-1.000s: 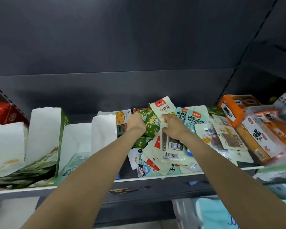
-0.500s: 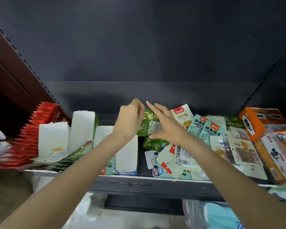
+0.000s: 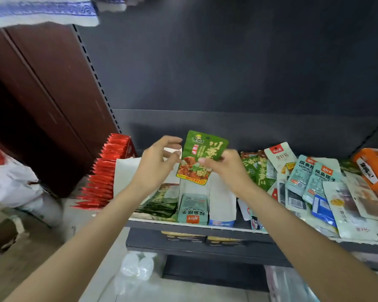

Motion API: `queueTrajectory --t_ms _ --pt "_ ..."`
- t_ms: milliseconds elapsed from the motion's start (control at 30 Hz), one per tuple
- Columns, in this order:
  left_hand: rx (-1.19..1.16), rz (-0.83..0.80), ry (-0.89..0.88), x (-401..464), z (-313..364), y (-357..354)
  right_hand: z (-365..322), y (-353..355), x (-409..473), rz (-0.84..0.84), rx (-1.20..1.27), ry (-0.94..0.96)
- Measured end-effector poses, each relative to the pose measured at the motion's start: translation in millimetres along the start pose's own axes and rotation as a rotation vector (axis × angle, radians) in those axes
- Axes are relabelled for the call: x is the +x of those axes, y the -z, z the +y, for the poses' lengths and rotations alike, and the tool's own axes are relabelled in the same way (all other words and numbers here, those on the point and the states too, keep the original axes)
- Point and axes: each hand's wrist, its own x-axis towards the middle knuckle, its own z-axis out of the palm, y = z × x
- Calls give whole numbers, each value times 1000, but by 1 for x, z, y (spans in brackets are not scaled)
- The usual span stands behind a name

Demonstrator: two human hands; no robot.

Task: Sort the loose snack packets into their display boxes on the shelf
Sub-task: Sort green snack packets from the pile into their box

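Note:
My right hand (image 3: 224, 168) pinches a green snack packet (image 3: 200, 156) by its right edge and holds it upright above the shelf. Just left of the packet, my left hand (image 3: 156, 165) hovers with relaxed, spread fingers and holds nothing. Below the packet stand white display boxes: one with dark green packets (image 3: 162, 201), one with pale teal packets (image 3: 192, 207), and one more to their right (image 3: 223, 203). A heap of loose packets (image 3: 310, 186) lies on the shelf to the right.
A red display box of red packets (image 3: 106, 168) stands at the shelf's left end. An orange box (image 3: 372, 168) sits at the far right. The shelf's front edge (image 3: 205, 226) runs below the boxes. A white bag (image 3: 11, 182) lies on the floor at left.
The green packet has been lifted out of the heap and now stands upright in my right hand. My left hand has let go of it. The view swung left.

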Motion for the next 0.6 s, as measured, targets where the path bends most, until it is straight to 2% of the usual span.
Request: queueTrajectory --t_ms 100,200,367,533,600 --pt "76 -76 -24 -7 -27 26 1 -42 1 8 -1 -29" --pt "124 -77 -23 -10 -55 44 9 -75 4 0 -81 -57" --pt "135 -176 26 -13 -93 55 24 -104 -2 -70 -278 -119" --pt "69 -231 20 -12 -102 57 20 -107 -8 10 -490 11" --pt "121 -254 -2 -12 -101 55 21 -104 -9 25 -506 22"
